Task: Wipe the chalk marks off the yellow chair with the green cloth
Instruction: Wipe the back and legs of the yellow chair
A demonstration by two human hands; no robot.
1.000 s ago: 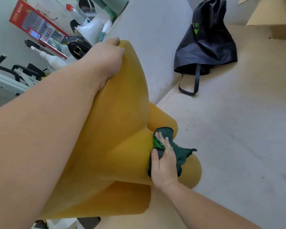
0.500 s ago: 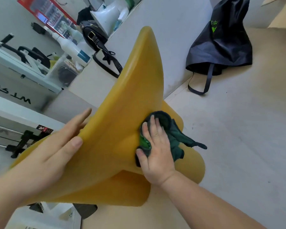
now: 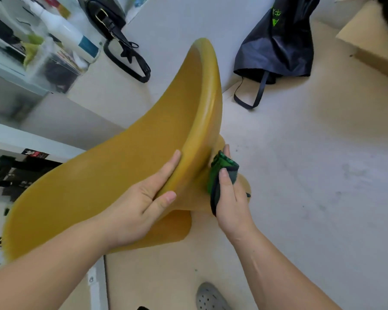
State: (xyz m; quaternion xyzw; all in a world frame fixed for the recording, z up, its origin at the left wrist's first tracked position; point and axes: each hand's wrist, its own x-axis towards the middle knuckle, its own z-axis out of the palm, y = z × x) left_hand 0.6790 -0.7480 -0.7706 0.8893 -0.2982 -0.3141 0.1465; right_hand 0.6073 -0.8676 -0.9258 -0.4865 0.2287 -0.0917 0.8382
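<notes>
Yellow chair (image 3: 112, 182) tipped over on the floor, probably stiff, smooth plastic, likely light; best steadied at its rolled rim, where left hand (image 3: 141, 206) clamps; green cloth (image 3: 220, 173), soft, bunched in right hand (image 3: 231, 198) against the stem

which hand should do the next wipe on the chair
Right. The right hand already holds the cloth against the chair; the left hand grips the rim, steadying it.
</notes>
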